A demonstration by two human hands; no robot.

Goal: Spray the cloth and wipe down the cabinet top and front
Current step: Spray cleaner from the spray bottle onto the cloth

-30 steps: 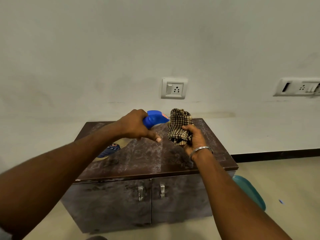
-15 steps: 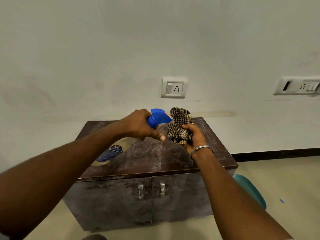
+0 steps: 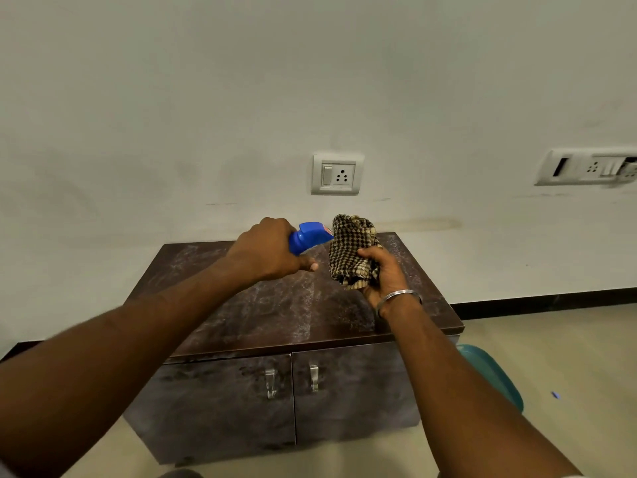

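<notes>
Above the cabinet top (image 3: 275, 315) | left hand (image 3: 265, 251) clenches spray bottle (image 3: 310, 235), nozzle at cloth (image 3: 351, 250) | right hand (image 3: 382, 274) grips cloth bunched, facing the spray

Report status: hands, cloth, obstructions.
Left hand gripping blue spray bottle, nozzle at cloth. Right hand clutching bunched checkered cloth. Cabinet top dusty, unwiped, nothing on it.

Left arm: extended forward, hand (image 3: 267, 250) curled in a closed grip, thumb pointing right. Right arm: extended, hand (image 3: 382, 276) palm toward left, fingers (image 3: 370, 252) clenched; bangle (image 3: 400, 298) on wrist.
</notes>
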